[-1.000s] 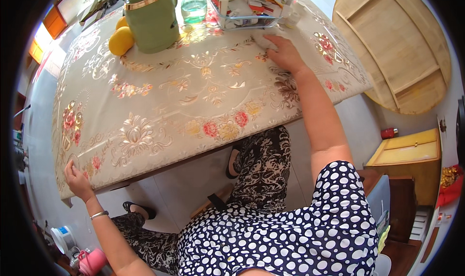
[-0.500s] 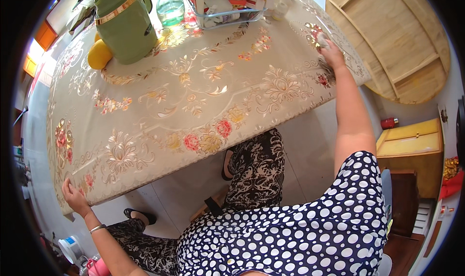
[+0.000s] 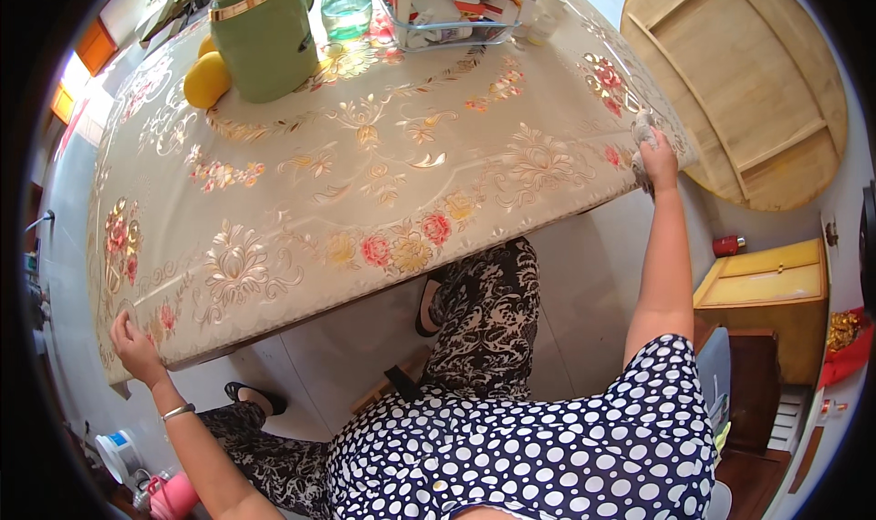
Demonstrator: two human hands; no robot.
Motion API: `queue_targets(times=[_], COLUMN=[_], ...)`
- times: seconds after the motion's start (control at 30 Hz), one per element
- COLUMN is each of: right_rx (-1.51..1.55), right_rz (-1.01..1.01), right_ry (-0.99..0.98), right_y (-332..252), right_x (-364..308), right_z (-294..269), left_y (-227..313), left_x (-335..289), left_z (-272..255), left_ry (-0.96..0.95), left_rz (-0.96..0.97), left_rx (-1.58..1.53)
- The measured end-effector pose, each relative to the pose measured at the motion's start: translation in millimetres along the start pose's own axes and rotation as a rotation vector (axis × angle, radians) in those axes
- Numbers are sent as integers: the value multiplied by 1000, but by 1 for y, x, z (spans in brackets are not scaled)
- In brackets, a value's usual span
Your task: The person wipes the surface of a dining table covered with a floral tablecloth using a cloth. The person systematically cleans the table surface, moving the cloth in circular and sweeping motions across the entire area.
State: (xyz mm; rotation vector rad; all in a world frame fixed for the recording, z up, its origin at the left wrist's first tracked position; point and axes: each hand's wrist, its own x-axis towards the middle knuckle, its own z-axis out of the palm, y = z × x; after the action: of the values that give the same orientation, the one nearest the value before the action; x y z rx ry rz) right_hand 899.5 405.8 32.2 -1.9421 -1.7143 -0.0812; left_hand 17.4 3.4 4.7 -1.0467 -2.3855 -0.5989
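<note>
My right hand (image 3: 659,161) is at the right end of the table, close to its near right corner. It is closed on a crumpled greyish cloth (image 3: 644,130), pressed to the patterned tablecloth (image 3: 301,219). Part of the cloth shows below the fingers toward the table edge. At the near left corner rests my left hand (image 3: 137,348), a bracelet on its wrist. Its fingers lie on the tablecloth's edge, a little bent and apart, holding nothing. The tablecloth is beige and shiny, with gold, red and yellow flowers.
Toward the far left stand a green jug (image 3: 265,41) and yellow fruit (image 3: 207,80). Beyond are a clear green bottle (image 3: 346,9) and a plastic basket (image 3: 447,33) of small packets. A round wooden board (image 3: 739,82) leans right of the table, above a yellow cabinet (image 3: 762,278).
My right hand has moved the cloth nearer to me and slightly right, toward the table's near right corner. The left hand stays at the left corner. The whole view has shifted a little.
</note>
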Motion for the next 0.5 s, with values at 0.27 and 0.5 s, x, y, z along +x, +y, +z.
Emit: queue_targets(times=[0.27, 0.5], right_rx=[98, 224], right_rz=[-287, -569], right_ry=[-63, -147], right_y=[-112, -233], right_x=[-80, -156], right_z=[-13, -16], left_y=[19, 29], left_x=[-4, -6], left_z=[-6, -7], left_ry=[13, 78], left_rz=[-38, -28], left_rx=[49, 67])
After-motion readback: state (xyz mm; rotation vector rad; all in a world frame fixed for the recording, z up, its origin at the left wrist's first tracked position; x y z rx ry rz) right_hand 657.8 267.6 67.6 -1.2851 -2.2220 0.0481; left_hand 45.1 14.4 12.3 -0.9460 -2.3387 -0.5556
